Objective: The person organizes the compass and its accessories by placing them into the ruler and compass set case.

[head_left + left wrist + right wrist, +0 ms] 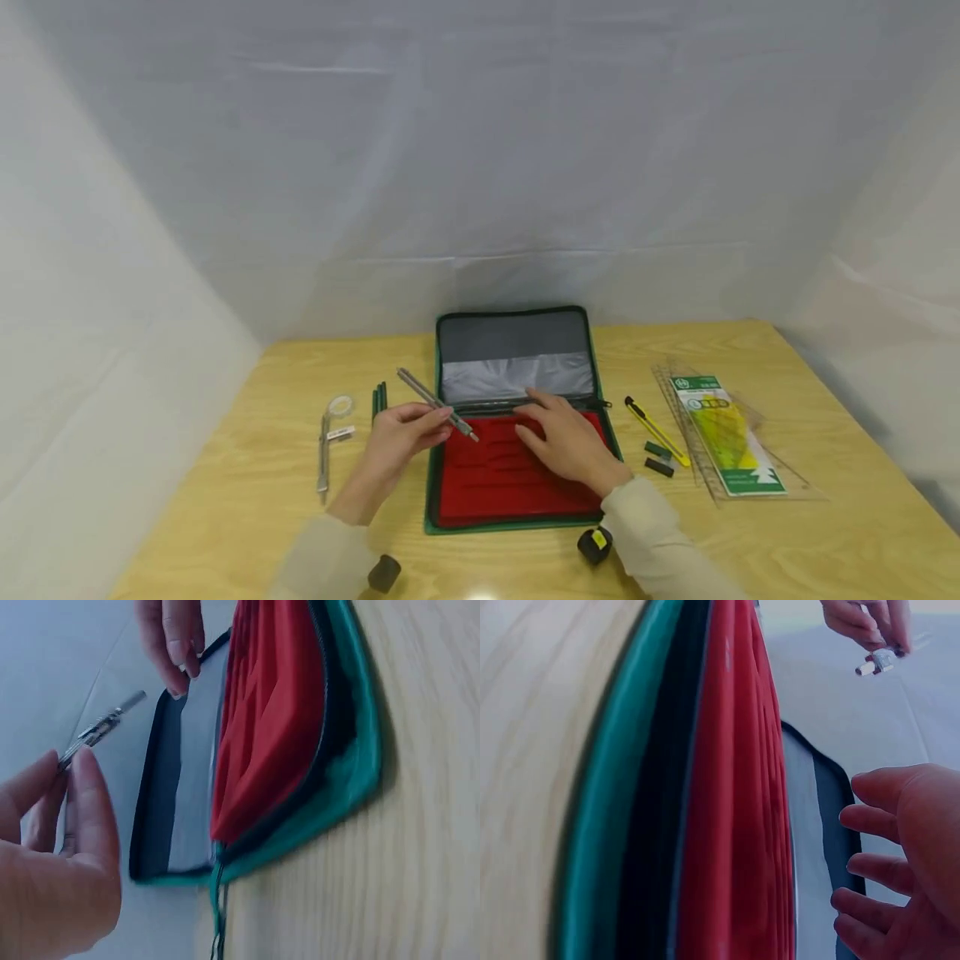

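Note:
My left hand (401, 437) pinches a silver metal drawing compass (427, 393) between thumb and fingers, its legs folded together. The compass slants over the left side of an open zip case (431, 500). In the left wrist view, the narrow end of the compass (112, 722) juts beyond the fingertips. Over the red lining (517, 500) of the case hovers my right hand (566, 437), fingers spread and holding nothing. Moulded slots show in that lining, and the raised grey lid (517, 333) has a clear pocket (517, 375).
On the left lie another metal compass (323, 458), a white ring of tape (341, 406) and dark green pencils (383, 396). To the right are a yellow utility knife (660, 433), small green (657, 450) and black blocks (659, 467), and clear set squares (795, 483) with a green-and-white packet (723, 433).

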Demonstrator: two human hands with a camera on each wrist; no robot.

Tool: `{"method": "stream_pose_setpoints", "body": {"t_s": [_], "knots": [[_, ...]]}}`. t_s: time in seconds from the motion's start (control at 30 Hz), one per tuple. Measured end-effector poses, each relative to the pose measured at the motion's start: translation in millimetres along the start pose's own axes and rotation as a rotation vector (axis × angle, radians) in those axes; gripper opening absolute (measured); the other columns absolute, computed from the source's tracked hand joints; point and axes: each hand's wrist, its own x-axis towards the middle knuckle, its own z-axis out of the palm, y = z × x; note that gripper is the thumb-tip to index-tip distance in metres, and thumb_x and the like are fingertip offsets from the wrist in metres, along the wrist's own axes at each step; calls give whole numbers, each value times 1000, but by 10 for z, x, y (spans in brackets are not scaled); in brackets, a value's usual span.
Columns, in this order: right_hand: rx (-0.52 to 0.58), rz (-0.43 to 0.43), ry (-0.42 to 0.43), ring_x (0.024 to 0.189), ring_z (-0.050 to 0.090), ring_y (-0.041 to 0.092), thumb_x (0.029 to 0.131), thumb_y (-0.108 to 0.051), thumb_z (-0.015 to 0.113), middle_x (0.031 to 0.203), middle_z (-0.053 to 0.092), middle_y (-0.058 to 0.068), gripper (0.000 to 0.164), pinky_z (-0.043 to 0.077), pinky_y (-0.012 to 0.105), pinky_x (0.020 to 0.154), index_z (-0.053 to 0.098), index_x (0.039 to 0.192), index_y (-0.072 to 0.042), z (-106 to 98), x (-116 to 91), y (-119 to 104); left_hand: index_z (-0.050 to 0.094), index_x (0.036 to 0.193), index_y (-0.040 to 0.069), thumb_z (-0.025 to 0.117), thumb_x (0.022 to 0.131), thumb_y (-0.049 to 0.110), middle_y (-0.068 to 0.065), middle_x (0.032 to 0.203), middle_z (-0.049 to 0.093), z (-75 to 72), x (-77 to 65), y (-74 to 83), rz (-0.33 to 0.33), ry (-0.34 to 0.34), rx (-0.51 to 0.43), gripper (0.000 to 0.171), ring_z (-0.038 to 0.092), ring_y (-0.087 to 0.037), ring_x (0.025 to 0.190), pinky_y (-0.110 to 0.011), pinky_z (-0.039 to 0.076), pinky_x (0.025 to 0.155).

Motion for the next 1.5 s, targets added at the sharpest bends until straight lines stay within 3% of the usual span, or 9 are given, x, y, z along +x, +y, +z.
{"method": "stream_pose_setpoints", "body": {"t_s": [0.17, 0.43, 0.67, 0.87, 1.03, 1.27, 1.5], "knots": [[9, 23, 21, 127, 43, 31, 95, -31, 59, 143, 43, 12, 34, 40, 49, 97, 62, 126, -15, -88, -46, 115, 67, 90, -9, 68, 85, -3, -13, 81, 68, 135, 19, -77, -2, 83, -60, 8, 68, -16, 70, -30, 55, 70], [17, 48, 55, 125, 44, 38, 95, -27, 60, 140, 44, 19, 34, 39, 53, 97, 63, 124, -8, -267, -164, 379, 65, 83, -7, 65, 83, -11, -14, 84, 67, 469, -10, -217, -29, 120, -178, 4, 69, -19, 73, -33, 55, 73], [18, 98, 70, 125, 43, 39, 96, -26, 59, 142, 42, 20, 35, 39, 54, 97, 62, 125, -6, -333, -240, 588, 66, 85, -7, 65, 84, -10, -13, 85, 67, 863, -92, -311, -130, 136, -370, 3, 70, -21, 76, -33, 53, 77], [33, 131, 87, 126, 43, 40, 96, -23, 58, 142, 42, 21, 34, 38, 55, 97, 62, 124, -5, -364, -324, 660, 68, 92, -7, 65, 86, -6, -12, 78, 68, 1096, -146, -347, -246, 147, -456, 7, 69, -20, 73, -30, 53, 76], [53, 150, 88, 125, 42, 41, 96, -21, 59, 141, 41, 23, 34, 39, 56, 95, 61, 124, -3, -371, -409, 706, 66, 95, -7, 65, 87, -5, -11, 78, 68, 1207, -134, -371, -278, 158, -482, 9, 69, -21, 76, -29, 53, 77], [94, 164, 96, 126, 42, 41, 97, -23, 56, 143, 38, 23, 36, 39, 56, 95, 58, 128, -3, -366, -444, 765, 59, 114, -13, 64, 89, -2, -15, 87, 68, 1306, -113, -416, -281, 227, -466, 28, 69, -24, 84, -30, 52, 81], [104, 154, 109, 125, 43, 42, 97, -20, 56, 142, 40, 24, 35, 39, 56, 95, 59, 127, -2, -359, -452, 785, 56, 119, -16, 62, 90, -2, -17, 90, 69, 1375, -141, -445, -305, 236, -484, 33, 68, -24, 87, -27, 52, 80]]}}
